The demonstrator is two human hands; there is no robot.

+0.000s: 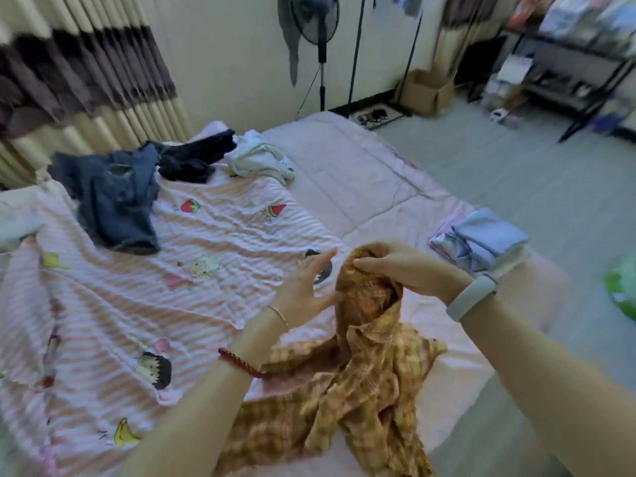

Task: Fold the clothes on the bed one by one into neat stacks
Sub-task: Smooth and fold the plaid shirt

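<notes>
1. While the right hand [402, 266] pinched the top of one yellow-brown checked shirt [361, 380] and held it lifted, the rest of that shirt lay crumpled on the pink bed [344, 173] close to the person.
2. The left hand [306, 287] stood just beside the raised part of the shirt, with fingers straight and spread; whether the thumb touched the cloth I could not tell.
3. Three unfolded garments lay at the far left side of the bed: one pair of blue jeans [117, 201], one black garment [196, 156] and one white garment [258, 156]. The jeans and the black garment touched each other.
4. One striped pink blanket [137, 304] with cartoon figures was spread under the jeans.
5. One stack of folded clothes [481, 242], light blue on top, sat at the right edge of the bed, well apart from the three unfolded pieces.
6. The left wrist carried two bracelets, one thin and one of red beads [241, 363]; the right wrist carried one grey band [471, 297].
7. One standing fan [316, 25] and one cardboard box [426, 91] stood on the floor beyond the bed.
</notes>
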